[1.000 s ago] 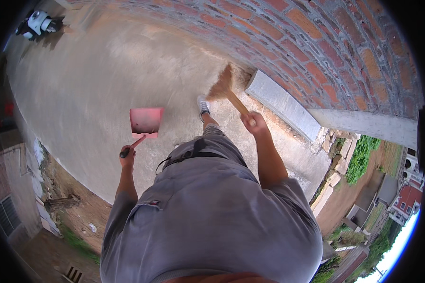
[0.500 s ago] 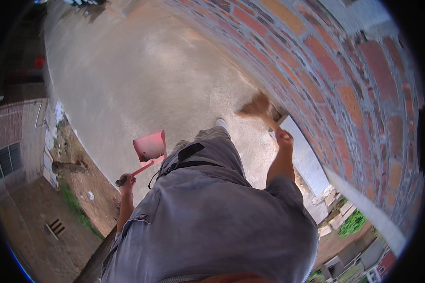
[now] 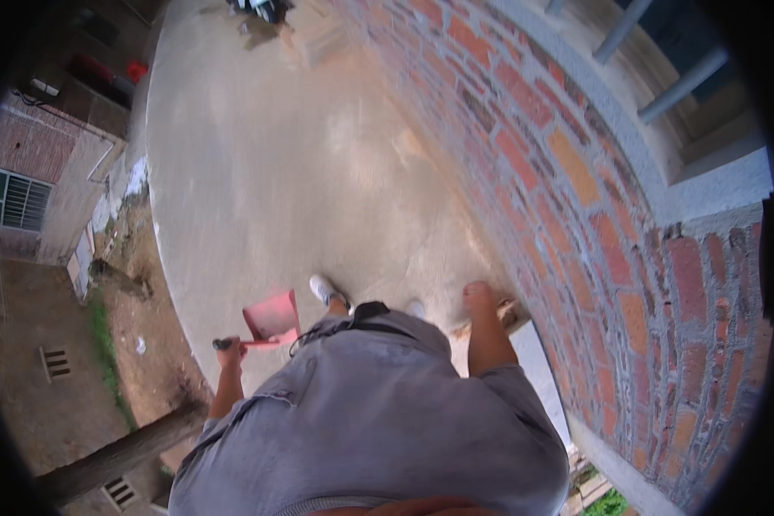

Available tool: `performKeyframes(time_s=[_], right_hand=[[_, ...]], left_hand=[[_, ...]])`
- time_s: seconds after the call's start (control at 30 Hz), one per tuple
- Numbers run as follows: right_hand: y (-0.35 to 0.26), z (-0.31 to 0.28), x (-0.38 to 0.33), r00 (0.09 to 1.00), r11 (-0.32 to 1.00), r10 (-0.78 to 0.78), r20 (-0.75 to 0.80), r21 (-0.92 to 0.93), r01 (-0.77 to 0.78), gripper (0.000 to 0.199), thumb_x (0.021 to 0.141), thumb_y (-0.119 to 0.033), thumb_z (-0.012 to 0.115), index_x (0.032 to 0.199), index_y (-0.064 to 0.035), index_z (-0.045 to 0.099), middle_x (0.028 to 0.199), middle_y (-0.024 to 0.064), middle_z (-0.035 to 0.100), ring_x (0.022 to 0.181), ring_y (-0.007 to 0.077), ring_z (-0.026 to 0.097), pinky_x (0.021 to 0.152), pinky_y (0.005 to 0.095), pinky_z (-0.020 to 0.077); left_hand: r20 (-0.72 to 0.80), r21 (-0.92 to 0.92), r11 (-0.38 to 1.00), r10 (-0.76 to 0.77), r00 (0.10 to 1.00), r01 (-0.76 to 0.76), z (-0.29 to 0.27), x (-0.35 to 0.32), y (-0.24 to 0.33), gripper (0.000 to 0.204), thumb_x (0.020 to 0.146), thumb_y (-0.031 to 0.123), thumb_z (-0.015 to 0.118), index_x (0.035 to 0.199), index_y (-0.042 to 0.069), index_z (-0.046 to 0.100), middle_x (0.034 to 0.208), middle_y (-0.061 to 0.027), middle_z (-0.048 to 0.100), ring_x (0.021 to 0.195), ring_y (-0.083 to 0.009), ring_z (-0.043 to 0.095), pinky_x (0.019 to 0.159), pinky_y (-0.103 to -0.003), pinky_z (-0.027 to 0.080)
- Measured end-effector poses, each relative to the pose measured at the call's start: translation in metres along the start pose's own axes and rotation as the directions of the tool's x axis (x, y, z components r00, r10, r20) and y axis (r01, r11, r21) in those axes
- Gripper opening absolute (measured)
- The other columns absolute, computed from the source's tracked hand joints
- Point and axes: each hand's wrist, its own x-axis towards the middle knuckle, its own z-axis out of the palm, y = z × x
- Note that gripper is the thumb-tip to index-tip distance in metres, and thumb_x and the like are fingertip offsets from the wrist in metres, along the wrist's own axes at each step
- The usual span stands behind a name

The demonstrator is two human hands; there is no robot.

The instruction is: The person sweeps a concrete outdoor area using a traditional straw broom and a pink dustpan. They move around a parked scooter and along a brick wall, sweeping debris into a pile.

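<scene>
My left hand [image 3: 229, 348] is closed round the dark grip of a long-handled red dustpan [image 3: 272, 315]. The pan rests on or just above the concrete, left of my feet, its open side facing away from me. My right hand [image 3: 480, 297] is a fist in front of my right side, close to the brick wall. The straw broom it gripped a moment ago is now mostly hidden behind the hand and forearm. Only a little brown shows beside the forearm, and I cannot make out the bristles clearly.
A brick wall [image 3: 568, 232] with a barred window runs along the right. A pale slab [image 3: 543, 370] lies at its foot. The concrete floor [image 3: 267, 172] drops at its left edge to bare earth [image 3: 159, 310]. A parked vehicle [image 3: 265, 9] stands far ahead.
My right hand has swung inward and left, and the broom's bristles have gone from plain sight. My left shoe has come into view as I step forward. The dustpan stays at my left.
</scene>
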Motion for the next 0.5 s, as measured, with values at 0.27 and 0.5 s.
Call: performKeyframes(time_s=[0.27, 0.5], right_hand=[[-0.139, 0.034, 0.135, 0.495, 0.405, 0.152, 0.855, 0.403, -0.821, 0.014, 0.080, -0.015, 0.055, 0.071, -0.0040, 0.059, 0.064, 0.0114, 0.058, 0.054, 0.0198, 0.055, 0.047, 0.0317, 0.0464], [-0.329, 0.021, 0.181, 0.405, -0.220, 0.317, 0.858, 0.482, -0.848, 0.011, 0.076, -0.001, 0.057, 0.084, 0.0050, 0.054, 0.064, 0.0109, 0.055, 0.048, 0.0171, 0.053, 0.039, 0.0226, 0.0448]], left_hand=[[0.036, -0.046, 0.997, -0.057, 0.998, 0.059, 0.005, 0.087, 0.024, 0.008, 0.078, 0.010, 0.062, 0.078, 0.007, 0.055, 0.066, -0.0053, 0.056, 0.053, -0.0157, 0.056, 0.047, -0.028, 0.052], [0.208, -0.204, 0.964, -0.129, 0.970, 0.172, -0.045, 0.161, 0.023, 0.009, 0.077, 0.009, 0.063, 0.076, 0.011, 0.055, 0.065, -0.0036, 0.055, 0.056, -0.0147, 0.056, 0.051, -0.029, 0.052]])
